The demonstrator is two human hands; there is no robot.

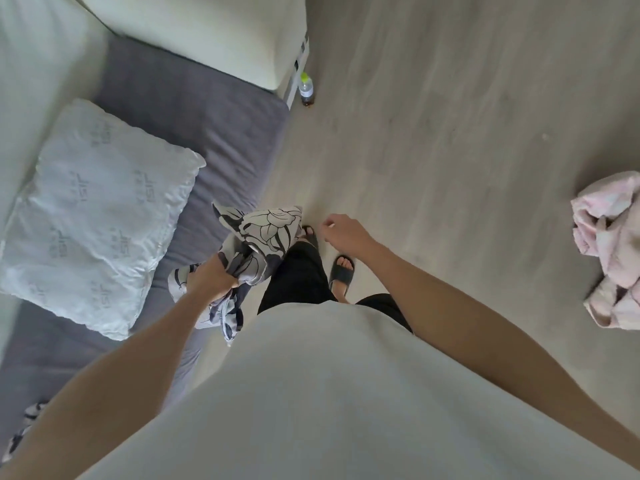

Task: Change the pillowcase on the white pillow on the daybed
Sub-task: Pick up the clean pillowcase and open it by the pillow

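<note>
The person's light grey shirt [311, 393] fills the lower middle of the view and hides most of the legs; only black trousers [301, 275] and two dark slide sandals [341, 273] show, the farther sandal half covered by cloth. The left hand [211, 280] clamps a bunched black-and-white floral fabric pillowcase [263, 233]; its fingers are buried in the folds, and the cloth's lower end disappears behind the forearm. The right hand [343, 230] hangs over the floor at 3 o'clock from the pillowcase, holding nothing, fingers loosely curled, clear of the cloth.

The bare white pillow with faint grey printed lettering [93, 216] lies on the grey daybed mattress [194, 109] at 9 o'clock from the left hand, its far side resting against a pale back cushion [38, 81]. The lettering is too blurred to read. A second scrap of floral fabric [24, 427] is cut off at the lower left edge.

A pale cushion [207, 32] sits at 12 o'clock, with a clear green-capped bottle [306, 89] standing on the light wood-grain floor [450, 116] just beside the daybed's corner. A crumpled pink cloth heap [613, 251], cut by the right edge, lies well apart at 3 o'clock. Open floor stretches between the feet and that heap.
</note>
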